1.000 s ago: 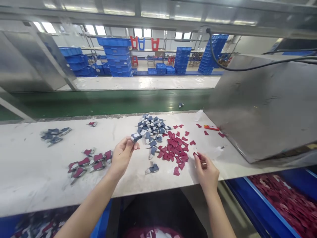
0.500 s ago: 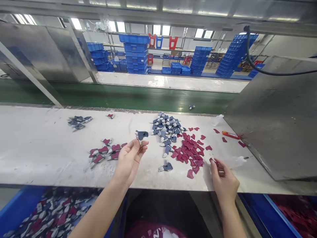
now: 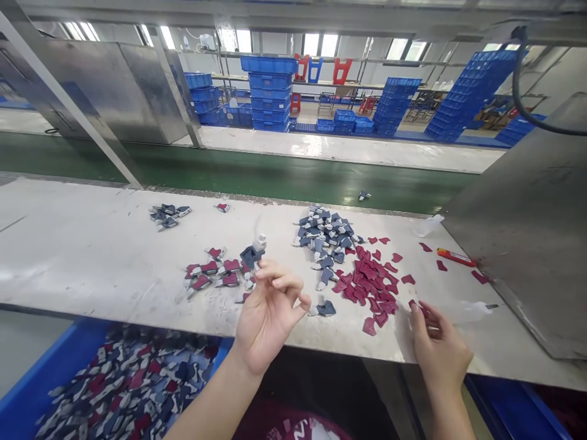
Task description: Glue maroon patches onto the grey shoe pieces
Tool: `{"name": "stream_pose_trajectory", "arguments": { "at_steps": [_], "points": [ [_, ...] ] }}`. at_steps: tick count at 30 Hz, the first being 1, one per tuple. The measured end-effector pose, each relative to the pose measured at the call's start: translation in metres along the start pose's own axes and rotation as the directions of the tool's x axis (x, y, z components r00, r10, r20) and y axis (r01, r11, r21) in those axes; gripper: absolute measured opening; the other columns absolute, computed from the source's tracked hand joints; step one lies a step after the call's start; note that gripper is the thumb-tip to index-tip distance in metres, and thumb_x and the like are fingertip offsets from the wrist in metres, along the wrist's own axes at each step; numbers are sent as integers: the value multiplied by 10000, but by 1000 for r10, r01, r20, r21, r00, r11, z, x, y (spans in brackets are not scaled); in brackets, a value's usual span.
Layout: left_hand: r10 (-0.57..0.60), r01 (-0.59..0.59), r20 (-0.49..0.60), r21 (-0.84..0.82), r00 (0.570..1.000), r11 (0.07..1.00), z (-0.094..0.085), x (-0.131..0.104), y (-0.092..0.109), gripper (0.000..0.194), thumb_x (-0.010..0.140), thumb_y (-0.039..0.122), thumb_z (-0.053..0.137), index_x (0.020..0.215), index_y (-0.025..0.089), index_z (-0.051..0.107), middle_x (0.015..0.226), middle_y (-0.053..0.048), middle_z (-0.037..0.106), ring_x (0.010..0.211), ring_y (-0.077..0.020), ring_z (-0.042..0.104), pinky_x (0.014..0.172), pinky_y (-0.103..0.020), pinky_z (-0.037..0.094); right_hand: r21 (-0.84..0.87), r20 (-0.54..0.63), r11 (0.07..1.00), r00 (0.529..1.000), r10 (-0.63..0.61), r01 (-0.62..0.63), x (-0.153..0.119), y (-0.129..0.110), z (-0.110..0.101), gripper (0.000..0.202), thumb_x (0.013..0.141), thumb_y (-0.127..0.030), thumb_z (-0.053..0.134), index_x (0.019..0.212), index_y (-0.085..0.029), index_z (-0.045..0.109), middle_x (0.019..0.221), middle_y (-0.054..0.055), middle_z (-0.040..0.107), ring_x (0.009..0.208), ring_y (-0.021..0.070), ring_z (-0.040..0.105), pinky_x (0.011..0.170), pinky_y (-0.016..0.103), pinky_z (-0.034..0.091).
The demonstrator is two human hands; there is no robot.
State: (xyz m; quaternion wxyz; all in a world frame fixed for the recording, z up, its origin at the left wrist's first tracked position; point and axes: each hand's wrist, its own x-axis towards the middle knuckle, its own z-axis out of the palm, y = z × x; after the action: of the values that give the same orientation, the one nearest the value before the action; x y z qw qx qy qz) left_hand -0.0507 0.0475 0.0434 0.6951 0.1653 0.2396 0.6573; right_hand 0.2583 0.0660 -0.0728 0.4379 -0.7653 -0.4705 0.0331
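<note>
My left hand (image 3: pixel 270 311) is turned palm up, thumb apart from the other fingers. At its fingertips is a small dark-blue and white plastic part (image 3: pixel 253 253), white end up, seemingly gripped between the fingers; the exact grip is unclear. Between thumb and fingers of my right hand (image 3: pixel 440 345) is a small maroon flat piece (image 3: pixel 413 304), mostly hidden. Left of that hand lies a pile of maroon pieces (image 3: pixel 369 278). Behind it is a heap of blue-and-white parts (image 3: pixel 328 229), with a single one (image 3: pixel 325 308) nearer me. Parts with maroon faces (image 3: pixel 210 267) lie beyond my left hand.
A blue bin (image 3: pixel 50 373) of mixed parts stands below the table (image 3: pixel 92 244) at left, another blue bin (image 3: pixel 518 403) at right. An orange-red cutter (image 3: pixel 456 257) and a translucent bottle (image 3: pixel 472 310) lie near the metal panel (image 3: pixel 527 244). A green conveyor belt (image 3: pixel 284 171) runs behind.
My left hand has rolled over to palm up, its thumb coming away, and the blue-and-white part has turned over. My right hand keeps its pinch. The whole view has shifted.
</note>
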Motion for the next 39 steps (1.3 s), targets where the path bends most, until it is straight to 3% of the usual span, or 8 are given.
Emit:
{"name": "stream_pose_trajectory", "arguments": {
  "at_steps": [9,13,16,19,21,24,30,39],
  "points": [
    [-82,96,50,-529,995,843,10,-3,-1,155,1035,252,422,965,262,559,746,78,651,729,-72,599,798,-229,426,8,4,1000,1000,7,-7,0,-1,0,702,787,-735,539,1067,-122,737,824,129,725,623,214,634,675,348,507],
    [-103,95,20,-592,994,800,14,-2,-1,122,1018,233,466,930,238,550,760,69,652,727,-67,625,770,-231,452,16,3,1000,1000,9,-9,0,0,1,695,789,-727,546,1077,-123,734,824,125,725,623,211,632,670,341,508],
    [-36,-19,-122,-424,992,905,12,4,-5,98,921,210,643,885,211,553,760,49,624,700,-69,619,710,-208,474,1,3,1000,1000,7,-7,0,0,0,681,792,-728,544,1066,-136,737,820,118,725,630,214,636,679,344,506],
    [272,-283,-236,-10,933,959,6,8,-13,330,756,209,818,831,204,497,739,59,600,705,-73,626,729,-198,505,-6,0,1000,1000,5,-5,0,-1,0,685,793,-734,538,1058,-135,738,813,118,725,628,214,634,680,345,504],
    [483,-424,-190,282,854,861,1,10,-18,408,737,229,833,816,218,433,718,73,599,729,-85,647,807,-236,531,-3,-3,1000,1000,0,0,0,-1,0,697,793,-740,531,1054,-128,738,808,120,724,619,212,630,673,342,502],
    [589,-464,-95,522,803,716,-4,10,-23,404,795,249,780,841,234,379,711,73,622,764,-106,677,853,-291,551,-5,-8,1000,1000,-18,18,0,-2,0,696,799,-737,527,1043,-121,740,799,121,723,611,207,628,666,333,499],
    [646,-482,-3,663,763,573,-9,13,-28,369,819,193,733,856,243,370,701,70,647,720,-104,651,831,-317,569,-34,-11,998,999,-50,50,0,-1,0,664,816,-718,525,1020,-126,745,781,112,724,589,196,622,640,317,488],
    [741,-468,171,858,649,212,-19,21,-30,350,801,167,742,894,247,415,738,44,697,751,-151,707,803,-318,544,-58,-14,996,998,-67,67,-1,-2,0,641,836,-702,515,1024,-133,743,799,109,733,585,187,618,624,301,481]
  ]
}}
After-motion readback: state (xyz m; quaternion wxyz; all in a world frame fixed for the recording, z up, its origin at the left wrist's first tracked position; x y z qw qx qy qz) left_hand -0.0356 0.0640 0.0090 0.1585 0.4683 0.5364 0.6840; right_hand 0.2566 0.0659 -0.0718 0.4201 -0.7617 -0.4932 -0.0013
